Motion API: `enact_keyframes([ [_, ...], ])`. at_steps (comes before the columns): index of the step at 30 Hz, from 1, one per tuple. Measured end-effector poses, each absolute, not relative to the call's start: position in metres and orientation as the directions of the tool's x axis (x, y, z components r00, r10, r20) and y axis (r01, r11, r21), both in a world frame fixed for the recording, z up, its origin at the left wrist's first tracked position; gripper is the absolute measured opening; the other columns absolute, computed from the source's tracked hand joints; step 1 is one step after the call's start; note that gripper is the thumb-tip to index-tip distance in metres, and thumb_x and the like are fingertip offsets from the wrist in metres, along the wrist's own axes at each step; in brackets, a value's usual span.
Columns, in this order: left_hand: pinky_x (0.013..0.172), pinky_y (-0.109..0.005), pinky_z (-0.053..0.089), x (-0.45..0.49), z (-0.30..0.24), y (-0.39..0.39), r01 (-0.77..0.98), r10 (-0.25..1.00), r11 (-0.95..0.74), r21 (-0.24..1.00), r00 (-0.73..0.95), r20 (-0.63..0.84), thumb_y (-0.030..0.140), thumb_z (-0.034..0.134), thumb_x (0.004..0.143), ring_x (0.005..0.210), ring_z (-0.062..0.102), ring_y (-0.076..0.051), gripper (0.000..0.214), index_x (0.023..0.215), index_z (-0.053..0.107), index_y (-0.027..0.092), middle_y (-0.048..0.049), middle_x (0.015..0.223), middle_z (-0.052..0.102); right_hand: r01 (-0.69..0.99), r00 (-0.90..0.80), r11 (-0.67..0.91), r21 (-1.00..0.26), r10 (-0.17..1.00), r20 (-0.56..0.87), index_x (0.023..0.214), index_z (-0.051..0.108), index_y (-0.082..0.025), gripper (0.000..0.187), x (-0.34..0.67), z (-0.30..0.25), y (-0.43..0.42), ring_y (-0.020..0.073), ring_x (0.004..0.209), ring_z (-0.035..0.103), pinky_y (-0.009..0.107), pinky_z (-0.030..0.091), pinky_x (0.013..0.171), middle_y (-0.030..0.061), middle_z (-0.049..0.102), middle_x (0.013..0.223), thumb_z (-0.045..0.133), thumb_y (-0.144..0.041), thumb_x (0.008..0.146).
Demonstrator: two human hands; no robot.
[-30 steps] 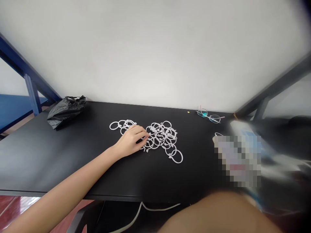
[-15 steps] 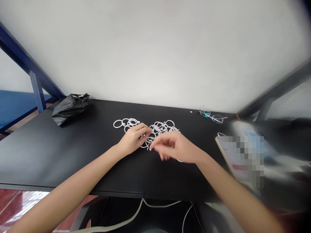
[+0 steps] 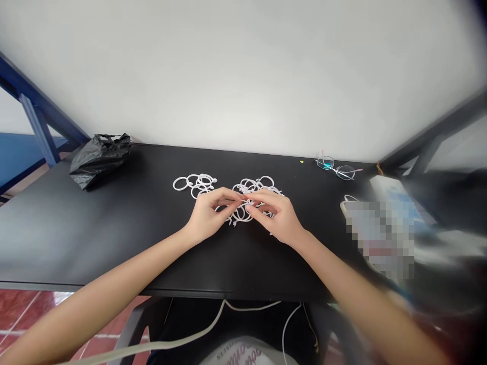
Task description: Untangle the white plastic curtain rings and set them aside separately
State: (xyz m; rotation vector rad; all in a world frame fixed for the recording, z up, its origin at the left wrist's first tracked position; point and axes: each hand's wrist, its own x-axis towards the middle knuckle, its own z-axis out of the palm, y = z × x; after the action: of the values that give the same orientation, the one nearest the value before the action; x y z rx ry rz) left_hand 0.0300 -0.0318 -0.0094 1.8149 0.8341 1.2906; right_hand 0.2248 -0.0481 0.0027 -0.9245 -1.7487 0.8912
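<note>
My left hand (image 3: 211, 215) and right hand (image 3: 277, 218) meet over the middle of the black table (image 3: 144, 238). The fingertips of both are drawn together in a pinch on the white rings (image 3: 261, 183) that lie heaped there. My fingers cover the spot, so I can't be sure whether both hands grip one ring or two linked ones; it looks like one. The rest of the heap spreads just behind my knuckles. A smaller cluster of rings (image 3: 192, 181) lies a little to the left, apart from both hands.

These rings look like thin moulded plastic, so I judge them very light, stiff with a little spring, and unlikely to break under a normal grip. They seem to carry small knobs or clasps, and they overlap one another, so lifting one will probably drag its neighbours along. On the smooth tabletop they should skate away if pushed. The best hold is the bare arc of the rim, thumb against forefinger, clear of the clasp.

A crumpled black bag (image 3: 99, 158) sits at the far left corner, eyeglasses (image 3: 338, 169) at the far right, and a phone (image 3: 375, 230) near my right forearm.
</note>
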Motion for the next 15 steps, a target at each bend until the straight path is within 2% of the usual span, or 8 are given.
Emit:
enact_keyframes([
  [3,0.076,-0.032,0.064,0.031,-0.007,-0.030,-0.122,0.918,-0.252,0.960,0.284,0.277,0.024,0.075,0.082,0.091,0.075,-0.023,0.015,0.085,0.065,0.014,-0.0082,0.093,0.077,0.204,-0.255,0.487,-0.849,0.864,0.434,0.101,0.075,-0.023,0.016,0.226,0.003,-0.048,0.0154,0.078,0.066,0.028,0.063,0.063,0.0053,0.066,0.091,0.064,-0.025,0.089],
  [5,0.072,-0.031,0.064,0.030,-0.006,-0.030,-0.167,0.934,-0.155,0.974,0.297,0.200,0.026,0.078,0.080,0.086,0.075,-0.021,0.019,0.084,0.063,0.014,-0.0073,0.090,0.077,0.196,-0.263,0.539,-0.819,0.834,0.486,0.094,0.074,-0.022,0.010,0.225,0.003,-0.049,0.0143,0.073,0.065,0.028,0.062,0.061,0.0035,0.065,0.084,0.065,-0.022,0.089],
  [7,0.068,-0.029,0.063,0.031,-0.004,-0.032,-0.154,0.932,-0.131,0.979,0.318,0.175,0.030,0.076,0.082,0.082,0.075,-0.020,0.021,0.086,0.062,0.015,-0.0061,0.087,0.076,0.183,-0.260,0.586,-0.789,0.803,0.536,0.086,0.072,-0.021,0.006,0.222,0.003,-0.052,0.0132,0.067,0.063,0.027,0.059,0.058,0.0017,0.064,0.076,0.067,-0.020,0.088],
  [10,0.062,-0.027,0.059,0.033,-0.003,-0.039,-0.031,0.876,-0.312,0.950,0.377,0.300,0.042,0.062,0.092,0.077,0.071,-0.017,0.027,0.098,0.061,0.016,-0.0059,0.088,0.072,0.185,-0.202,0.638,-0.748,0.769,0.606,0.080,0.069,-0.021,0.008,0.217,0.002,-0.059,0.0127,0.064,0.061,0.025,0.054,0.056,0.0002,0.065,0.070,0.069,-0.016,0.086],
  [13,0.054,-0.024,0.051,0.034,-0.003,-0.048,0.146,0.720,-0.634,0.759,0.470,0.511,0.056,0.046,0.096,0.060,0.059,-0.011,0.045,0.110,0.058,0.016,-0.0057,0.087,0.066,0.201,-0.157,0.677,-0.708,0.736,0.659,0.080,0.068,-0.021,0.009,0.210,-0.002,-0.066,0.0126,0.063,0.061,0.026,0.052,0.058,-0.0001,0.067,0.070,0.069,-0.014,0.086],
  [15,0.052,-0.024,0.046,0.034,-0.004,-0.051,0.215,0.632,-0.753,0.622,0.503,0.590,0.056,0.038,0.099,0.055,0.050,-0.010,0.046,0.105,0.057,0.016,-0.0040,0.081,0.062,0.209,-0.155,0.701,-0.682,0.712,0.685,0.081,0.066,-0.021,0.008,0.207,-0.004,-0.070,0.0129,0.063,0.062,0.026,0.051,0.058,0.0003,0.068,0.072,0.068,-0.016,0.088],
])
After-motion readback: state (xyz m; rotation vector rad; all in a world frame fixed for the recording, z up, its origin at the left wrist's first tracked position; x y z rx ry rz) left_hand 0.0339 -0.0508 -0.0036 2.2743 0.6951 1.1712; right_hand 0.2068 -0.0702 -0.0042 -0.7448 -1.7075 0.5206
